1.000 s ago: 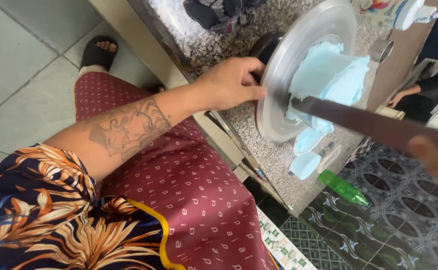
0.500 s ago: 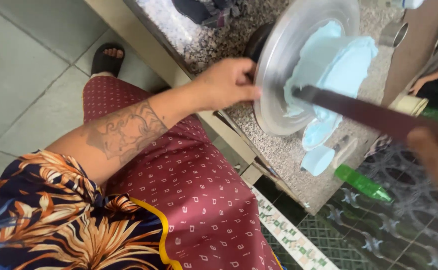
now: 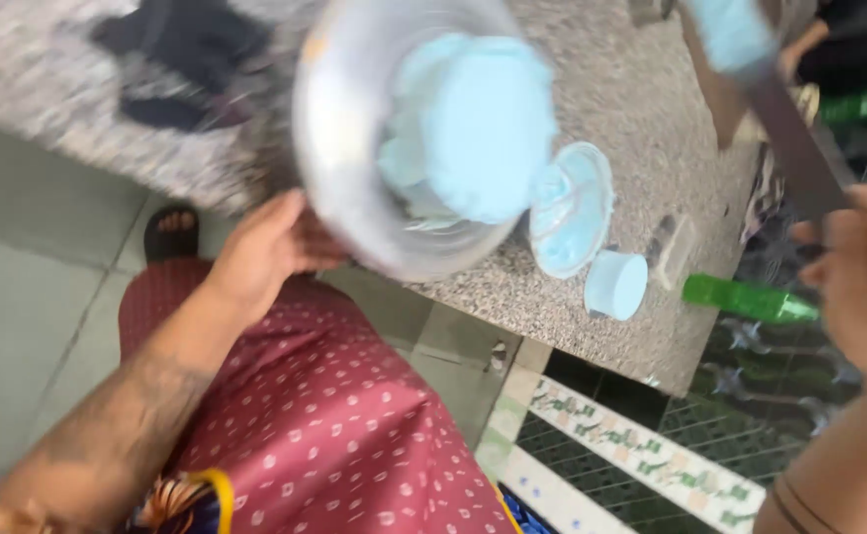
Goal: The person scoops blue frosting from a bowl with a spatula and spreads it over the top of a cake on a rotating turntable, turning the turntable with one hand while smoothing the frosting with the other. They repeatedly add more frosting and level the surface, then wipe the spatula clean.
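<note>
While the metal bowl (image 3: pixel 354 188) of pale blue paste (image 3: pixel 473 119) tilts over the speckled stone counter (image 3: pixel 631 287), your left hand (image 3: pixel 265 252) grips its lower rim. Your right hand (image 3: pixel 864 272) is closed around a dark blade (image 3: pixel 784 138) smeared with the same blue. Beside the bowl lie a blue-coated lid (image 3: pixel 572 210), a small blue cup (image 3: pixel 616 285) and a green bottle (image 3: pixel 745 299).

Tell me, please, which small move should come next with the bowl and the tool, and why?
Probably bring the tool back down into the bowl. The left hand tilts the bowl at the counter edge, a big blue lump sits inside, and the right hand holds the tool raised, its tip coated blue. The picture is blurred, so this is uncertain.
</note>
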